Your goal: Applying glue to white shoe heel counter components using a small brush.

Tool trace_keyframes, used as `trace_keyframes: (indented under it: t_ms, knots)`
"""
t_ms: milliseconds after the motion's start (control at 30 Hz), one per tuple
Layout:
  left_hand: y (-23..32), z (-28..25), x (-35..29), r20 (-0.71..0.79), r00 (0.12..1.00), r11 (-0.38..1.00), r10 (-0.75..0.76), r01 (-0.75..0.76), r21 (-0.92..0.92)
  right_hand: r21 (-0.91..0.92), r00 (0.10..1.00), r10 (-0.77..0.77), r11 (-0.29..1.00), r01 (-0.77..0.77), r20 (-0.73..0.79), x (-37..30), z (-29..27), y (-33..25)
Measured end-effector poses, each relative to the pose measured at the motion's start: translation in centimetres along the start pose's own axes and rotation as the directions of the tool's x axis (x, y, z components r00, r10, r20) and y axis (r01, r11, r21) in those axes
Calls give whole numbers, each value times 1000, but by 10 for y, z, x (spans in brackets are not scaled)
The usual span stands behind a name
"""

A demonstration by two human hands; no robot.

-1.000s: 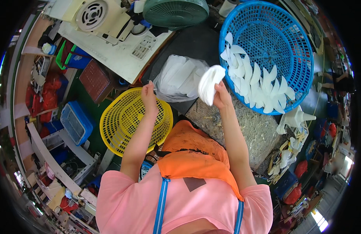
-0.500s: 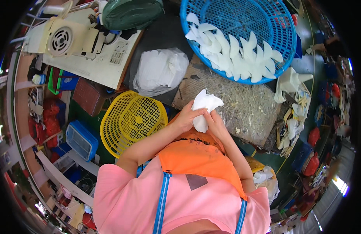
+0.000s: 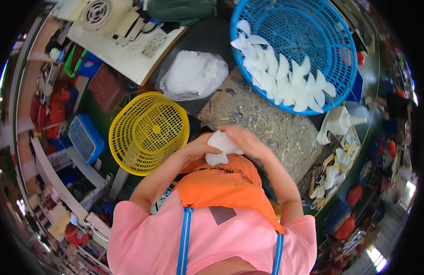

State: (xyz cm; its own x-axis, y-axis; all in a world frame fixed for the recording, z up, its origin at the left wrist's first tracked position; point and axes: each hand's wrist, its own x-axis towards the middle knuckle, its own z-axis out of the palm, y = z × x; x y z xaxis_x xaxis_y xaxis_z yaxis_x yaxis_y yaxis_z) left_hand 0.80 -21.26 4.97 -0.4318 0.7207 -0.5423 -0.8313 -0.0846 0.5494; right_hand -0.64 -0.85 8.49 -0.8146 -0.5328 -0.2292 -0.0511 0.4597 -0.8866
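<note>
A thin white curved sheet piece (image 3: 223, 143) is in front of my orange apron, over the near edge of the worn board. My left hand (image 3: 199, 147) is closed on its left side, the thumb lying across its face. Over its upper right edge reaches my right hand (image 3: 243, 140), bent at the wrist and blurred; its fingertips touch the top of the piece, but whether they grip it is unclear. Similar white pieces (image 3: 285, 80) lie overlapped in a fanned row along the near side of a large blue basket (image 3: 351, 87).
Beyond my hands lies a worn, glue-crusted board (image 3: 271, 137). A clear plastic bag (image 3: 193, 75) of white pieces sits behind, left of it. A yellow basket (image 3: 113, 133) stands left. To the right are a white nozzled bottle (image 3: 338, 121) and a tray of scraps (image 3: 331, 176).
Both hands and the white piece have come lower, nearer my apron. My right hand has swung from below the piece up over its top edge. The surroundings have shifted as my head moved.
</note>
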Motion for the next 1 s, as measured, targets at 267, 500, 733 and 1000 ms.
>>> trace_keyframes:
  t_ms: [267,500,733,1000]
  knots:
    - [-22,-37,-46,-280,932,815,228,-340,-469,-718,907,-365,573,396,208,230,-32,72]
    - [-9,-74,-56,-359,898,725,253,-422,-545,-847,892,-329,331,417,310,232,-61,73]
    - [19,-90,-55,-376,888,752,264,-434,-497,-764,914,-286,507,399,288,214,-77,71]
    - [36,-101,-61,-423,867,813,261,-434,-388,345,812,225,938,-31,-538,191,-71,49]
